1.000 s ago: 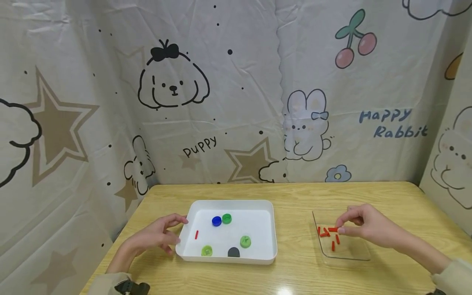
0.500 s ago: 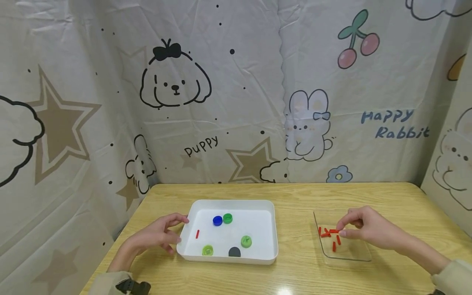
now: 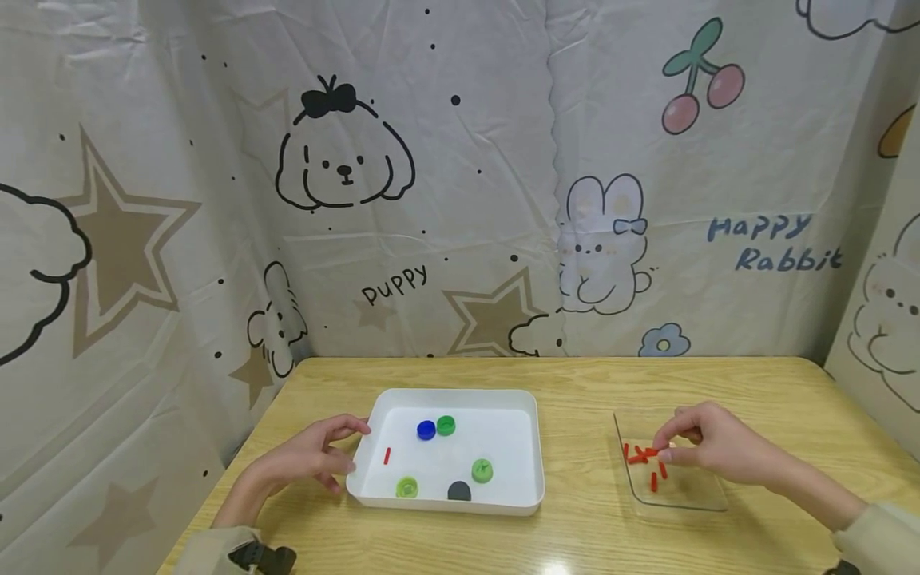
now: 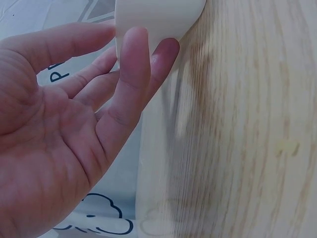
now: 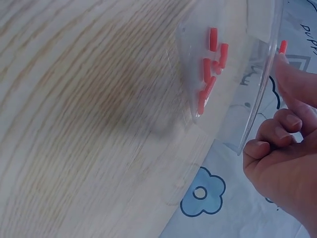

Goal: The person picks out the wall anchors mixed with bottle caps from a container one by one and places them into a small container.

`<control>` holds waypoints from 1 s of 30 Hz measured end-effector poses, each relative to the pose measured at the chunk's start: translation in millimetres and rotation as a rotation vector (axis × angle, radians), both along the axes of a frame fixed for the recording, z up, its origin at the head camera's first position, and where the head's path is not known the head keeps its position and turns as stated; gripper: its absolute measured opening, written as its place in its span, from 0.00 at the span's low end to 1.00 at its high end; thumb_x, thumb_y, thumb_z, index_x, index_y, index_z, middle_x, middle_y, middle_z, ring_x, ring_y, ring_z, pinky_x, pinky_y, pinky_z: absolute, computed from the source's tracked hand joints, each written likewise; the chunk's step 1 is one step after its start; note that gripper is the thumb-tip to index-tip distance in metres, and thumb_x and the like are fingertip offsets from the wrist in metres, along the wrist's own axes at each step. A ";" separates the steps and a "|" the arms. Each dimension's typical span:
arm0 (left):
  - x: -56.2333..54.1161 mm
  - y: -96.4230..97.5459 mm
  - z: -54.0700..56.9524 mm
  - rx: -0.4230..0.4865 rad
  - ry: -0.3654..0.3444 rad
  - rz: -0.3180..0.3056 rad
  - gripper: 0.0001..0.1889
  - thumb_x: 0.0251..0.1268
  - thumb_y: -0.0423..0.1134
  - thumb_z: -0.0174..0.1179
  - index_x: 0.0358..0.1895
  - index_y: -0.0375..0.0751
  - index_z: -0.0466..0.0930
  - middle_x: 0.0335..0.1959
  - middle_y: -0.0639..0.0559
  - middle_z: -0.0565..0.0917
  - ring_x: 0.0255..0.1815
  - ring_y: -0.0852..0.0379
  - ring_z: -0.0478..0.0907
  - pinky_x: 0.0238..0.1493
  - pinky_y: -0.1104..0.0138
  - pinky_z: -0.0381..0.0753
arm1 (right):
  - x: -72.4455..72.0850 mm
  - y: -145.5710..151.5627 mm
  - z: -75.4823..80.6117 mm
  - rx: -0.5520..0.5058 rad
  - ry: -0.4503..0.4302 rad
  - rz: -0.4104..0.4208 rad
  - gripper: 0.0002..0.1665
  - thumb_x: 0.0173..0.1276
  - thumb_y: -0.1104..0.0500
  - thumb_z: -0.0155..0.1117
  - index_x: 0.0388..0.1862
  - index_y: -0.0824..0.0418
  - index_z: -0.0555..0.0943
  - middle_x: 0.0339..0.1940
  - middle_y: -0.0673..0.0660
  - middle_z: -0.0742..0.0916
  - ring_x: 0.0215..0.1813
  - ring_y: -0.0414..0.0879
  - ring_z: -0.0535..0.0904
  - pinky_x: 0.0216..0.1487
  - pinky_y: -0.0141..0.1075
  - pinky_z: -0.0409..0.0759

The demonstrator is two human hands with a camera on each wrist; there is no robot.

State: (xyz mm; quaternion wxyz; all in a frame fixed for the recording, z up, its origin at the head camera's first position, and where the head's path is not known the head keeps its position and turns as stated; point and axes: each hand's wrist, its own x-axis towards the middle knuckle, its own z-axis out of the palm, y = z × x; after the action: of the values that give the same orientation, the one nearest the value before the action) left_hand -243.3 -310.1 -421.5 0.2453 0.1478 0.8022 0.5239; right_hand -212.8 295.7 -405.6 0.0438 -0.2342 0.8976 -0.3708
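Note:
My left hand (image 3: 305,457) rests its fingertips against the left wall of a white tray (image 3: 496,506). The left wrist view shows the palm and loosely bent fingers (image 4: 133,69) beside the tray wall. Above a clear plastic box (image 3: 683,506), my right hand (image 3: 719,443) pinches a small red stick (image 5: 283,46) between thumb and forefinger. Below it, several short red sticks (image 3: 654,481) lie in the box. Inside the white tray are one red stick (image 3: 387,456), a blue cap (image 3: 426,430), a green cap (image 3: 446,425) and a light green cap (image 3: 482,470).
A yellow-green ring-shaped cap (image 3: 406,487) and a dark grey round piece (image 3: 459,491) lie along the tray's front wall. Both containers stand on a wooden table (image 3: 575,471). A printed curtain (image 3: 474,208) hangs behind the table.
The right hand has dipped slightly, staying over the clear box with its pinch. The left hand keeps its place at the tray. The whole view has shifted a little.

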 end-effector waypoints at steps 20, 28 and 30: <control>2.8 0.8 -0.1 -0.006 -0.010 0.028 0.29 0.65 0.28 0.65 0.69 0.31 0.69 0.83 0.27 0.51 0.39 0.42 0.85 0.34 0.56 0.89 | -1.4 -9.1 -0.6 0.043 0.053 -0.021 0.07 0.59 0.65 0.81 0.34 0.56 0.91 0.24 0.46 0.73 0.27 0.38 0.62 0.27 0.33 0.61; 2.5 1.5 1.1 0.010 -0.006 0.016 0.30 0.64 0.27 0.65 0.69 0.30 0.68 0.83 0.27 0.51 0.36 0.44 0.85 0.33 0.57 0.89 | -1.6 -7.9 4.1 0.093 0.110 -0.095 0.06 0.60 0.63 0.81 0.35 0.56 0.91 0.24 0.46 0.71 0.28 0.38 0.62 0.29 0.34 0.60; 2.3 1.3 1.0 0.018 -0.004 0.007 0.30 0.65 0.27 0.64 0.70 0.30 0.68 0.83 0.26 0.52 0.38 0.44 0.85 0.33 0.56 0.89 | -1.8 -8.3 7.3 0.092 0.116 -0.109 0.06 0.61 0.63 0.81 0.35 0.56 0.91 0.23 0.46 0.71 0.28 0.39 0.62 0.29 0.34 0.60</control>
State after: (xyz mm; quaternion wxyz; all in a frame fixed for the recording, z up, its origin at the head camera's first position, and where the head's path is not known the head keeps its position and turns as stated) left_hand -241.0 -308.8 -420.5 0.2439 0.1461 0.7975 0.5321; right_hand -214.5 287.4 -398.3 -0.0178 -0.2040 0.9261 -0.3168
